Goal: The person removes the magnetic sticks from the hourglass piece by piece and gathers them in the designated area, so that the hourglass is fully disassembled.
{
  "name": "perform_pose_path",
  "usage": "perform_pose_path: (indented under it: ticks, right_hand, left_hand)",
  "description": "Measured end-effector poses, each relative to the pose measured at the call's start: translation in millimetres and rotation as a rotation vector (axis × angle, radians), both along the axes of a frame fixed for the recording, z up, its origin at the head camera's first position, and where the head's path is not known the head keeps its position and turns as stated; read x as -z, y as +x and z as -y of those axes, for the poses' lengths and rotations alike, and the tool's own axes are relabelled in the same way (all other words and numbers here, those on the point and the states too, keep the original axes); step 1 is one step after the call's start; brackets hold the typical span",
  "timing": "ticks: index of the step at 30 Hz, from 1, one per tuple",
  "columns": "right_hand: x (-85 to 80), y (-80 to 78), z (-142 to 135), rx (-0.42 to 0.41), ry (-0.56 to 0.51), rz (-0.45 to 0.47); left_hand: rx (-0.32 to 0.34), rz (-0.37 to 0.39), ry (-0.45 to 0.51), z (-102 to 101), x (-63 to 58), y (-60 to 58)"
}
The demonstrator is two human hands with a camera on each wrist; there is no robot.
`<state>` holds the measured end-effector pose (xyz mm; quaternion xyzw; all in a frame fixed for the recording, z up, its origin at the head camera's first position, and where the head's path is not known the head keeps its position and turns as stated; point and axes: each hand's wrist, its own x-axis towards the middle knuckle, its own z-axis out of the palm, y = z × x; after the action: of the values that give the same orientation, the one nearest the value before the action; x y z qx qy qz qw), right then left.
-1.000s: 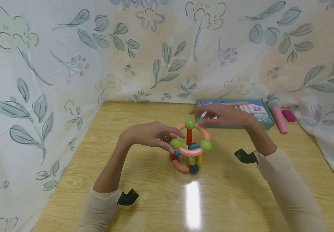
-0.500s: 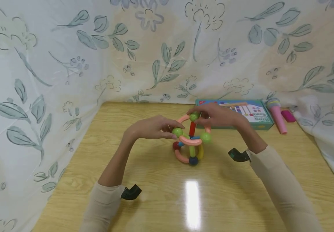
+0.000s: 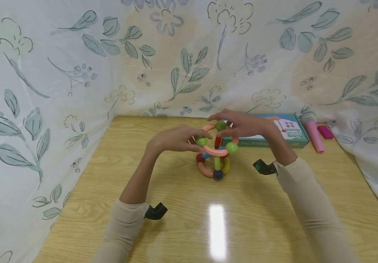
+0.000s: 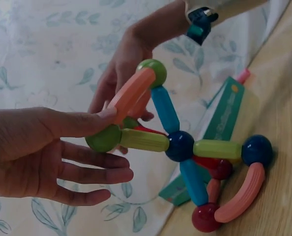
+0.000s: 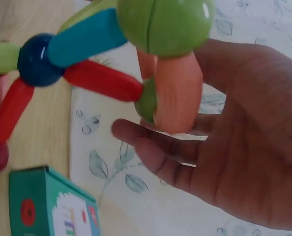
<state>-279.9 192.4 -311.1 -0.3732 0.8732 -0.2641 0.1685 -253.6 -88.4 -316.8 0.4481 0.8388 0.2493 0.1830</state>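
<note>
Near the left end of the box [image 3: 294, 136], a ball-and-stick toy [image 3: 216, 152] is held, one green ball [image 3: 201, 141] being pinched by the left hand [image 3: 176, 138] and the rear ball [image 3: 220, 126] by the right hand [image 3: 246, 124].

"How's the light in the head view?"

"Bright and fairly even. A white streak of glare [image 3: 217, 233] burns out part of the tabletop [image 3: 176, 204], and faint, soft-edged shadows lie beside the sleeves [image 3: 310, 204]."

"And the left wrist view?"

"Dimmer and greyer. The patterned cloth [image 4: 52, 54] looks soft, and the lettering on the box [image 4: 228, 109] is too blurred to read."

"Right wrist?"

"Slightly hazy; the close green ball [image 5: 165, 27] catches a small bright highlight."
</note>
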Motion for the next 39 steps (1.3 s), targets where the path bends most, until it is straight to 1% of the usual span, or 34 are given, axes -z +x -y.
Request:
perform_pose_path:
  ticks: [4, 6, 11, 16, 19, 25, 30, 36, 39]
  right_hand:
    - [5.0, -1.0, 6, -0.047, -0.026, 0.072]
    - [9.0, -2.6, 8, -0.059, -0.049, 0.05]
    - [18.3, -7.4, 9, -0.043, -0.09, -0.005]
    - [23.2, -11.6, 11, -0.026, -0.117, -0.01]
    - [24.1, -13.1, 10, -0.03, -0.126, -0.011]
    - [22.3, -12.6, 7, -0.045, -0.155, 0.032]
    - [20.3, -14.1, 6, -0.045, -0.136, 0.055]
    - [22.7, -17.5, 7, -0.05, -0.14, 0.069]
    - [23.1, -16.0, 9, -0.035, -0.135, 0.071]
  left_hand:
    - [0.017, -0.005, 0.011, -2, 2.1, -1.7]
    - [0.023, -0.007, 0.023, -2, 3.4, -3.1]
    - [0.047, -0.021, 0.049, -2, 5.5, -8.0]
    - [0.073, -0.021, 0.069, -2, 5.2, -13.1]
    - [0.081, -0.02, 0.078, -2, 5.1, -14.4]
    - [0.094, -0.01, 0.106, -3, 9.2, -14.9]
    - [0.096, -0.001, 0.11, -4, 10.4, -16.8]
    - [0.099, 0.009, 0.119, -3, 11.0, -19.4]
    - [0.096, 0.01, 0.135, -1, 10.8, -16.9]
